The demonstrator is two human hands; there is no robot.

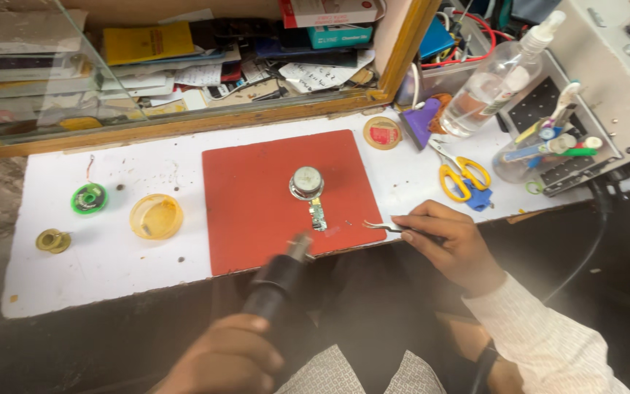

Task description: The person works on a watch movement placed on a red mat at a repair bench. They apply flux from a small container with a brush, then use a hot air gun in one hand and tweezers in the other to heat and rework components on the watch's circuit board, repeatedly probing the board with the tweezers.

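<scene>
A red mat [257, 197] lies on the white bench top. On it rest a small round silver speaker [306, 182] and a narrow green circuit strip [318, 216] just below it. My left hand [224, 359] grips a black hot-air tool [280, 276] whose metal nozzle points up at the strip from the mat's front edge. My right hand [450, 241] holds thin metal tweezers [382, 227], their tips resting on the white top just right of the mat.
Left of the mat sit a yellow dish [155, 216], a green solder-wick spool [89, 198] and a brass spool [52, 240]. Right of it are yellow scissors [461, 176], a round tin [382, 133], a clear spray bottle [494, 82] and a grey machine [607, 66]. A glass-fronted cabinet stands behind.
</scene>
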